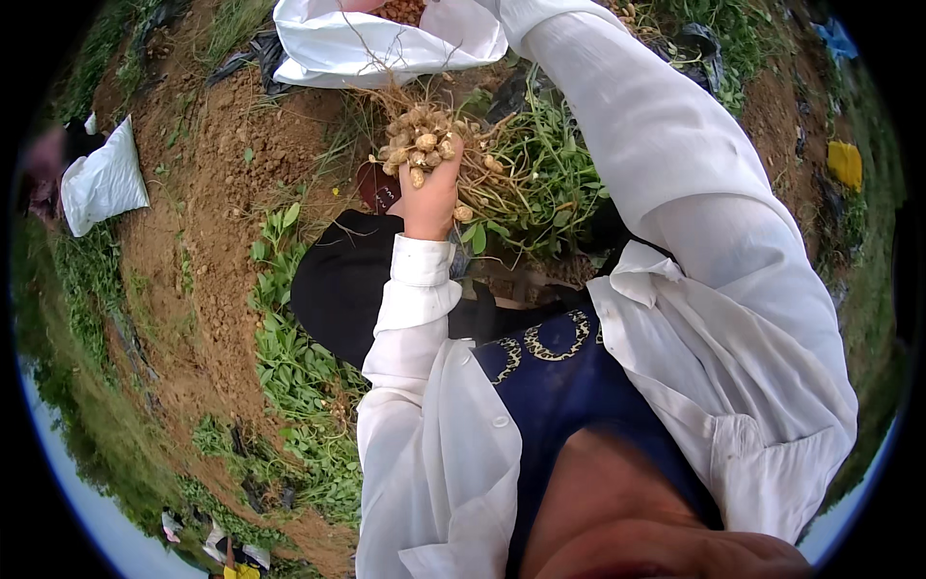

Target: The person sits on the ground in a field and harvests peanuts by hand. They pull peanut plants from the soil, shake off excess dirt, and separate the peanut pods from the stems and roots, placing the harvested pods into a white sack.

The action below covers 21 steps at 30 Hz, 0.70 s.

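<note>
My left hand (432, 199) is closed around a cluster of peanut pods (421, 141) on a pulled-up peanut plant, with thin roots pointing up the picture. Its stems and green leaves (553, 174) trail to the right, beside my black-clothed leg. Just beyond the pods stands an open white woven sack (340, 54), with reddish-brown contents (399, 11) partly visible inside. My right arm reaches past the sack's right side to the top edge of the picture, where my right hand is out of view.
Bare brown soil (217, 159) lies left, with a full white sack (108, 177) near a blurred person. Leafy plants (296, 362) lie beside my left arm. Black plastic film (271, 61) shows near the open sack. A yellow object (844, 165) is far right; other people are at lower left.
</note>
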Tool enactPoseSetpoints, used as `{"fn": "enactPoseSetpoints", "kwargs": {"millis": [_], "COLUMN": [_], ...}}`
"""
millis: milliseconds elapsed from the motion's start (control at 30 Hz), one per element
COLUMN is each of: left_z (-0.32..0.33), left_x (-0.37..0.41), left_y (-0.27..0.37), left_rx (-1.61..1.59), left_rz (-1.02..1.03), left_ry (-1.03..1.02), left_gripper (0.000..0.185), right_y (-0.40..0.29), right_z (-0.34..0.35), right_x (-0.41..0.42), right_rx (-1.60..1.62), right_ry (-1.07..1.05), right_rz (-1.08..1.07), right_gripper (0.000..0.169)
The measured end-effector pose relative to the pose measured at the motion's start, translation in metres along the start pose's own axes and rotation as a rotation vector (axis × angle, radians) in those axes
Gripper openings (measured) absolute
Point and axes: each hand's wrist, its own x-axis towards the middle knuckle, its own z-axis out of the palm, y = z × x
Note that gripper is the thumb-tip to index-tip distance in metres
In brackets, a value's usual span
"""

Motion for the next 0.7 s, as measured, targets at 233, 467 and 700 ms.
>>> {"fn": "enactPoseSetpoints", "kwargs": {"millis": [233,467,700], "left_z": [-0.007,0.005,-0.008], "left_x": [0.006,0.003,0.006], "left_y": [-0.025,-0.015,-0.041], "left_rx": [0.438,0.214,0.510], "left_rz": [0.245,0.196,0.282], "left_ry": [-0.098,0.051,0.012], "left_gripper": [0.017,0.022,0.021], "right_y": [-0.060,-0.025,-0.021], "right_z": [0.003,0.004,0.000], "right_x": [-0.082,-0.162,-0.170], "right_rx": [-0.599,-1.362,-1.646], "right_ry": [-0.368,-0.645,-0.644], "right_rz": [-0.420,-0.558,-0.355], "right_gripper": [0.030,0.020,0.017]}}
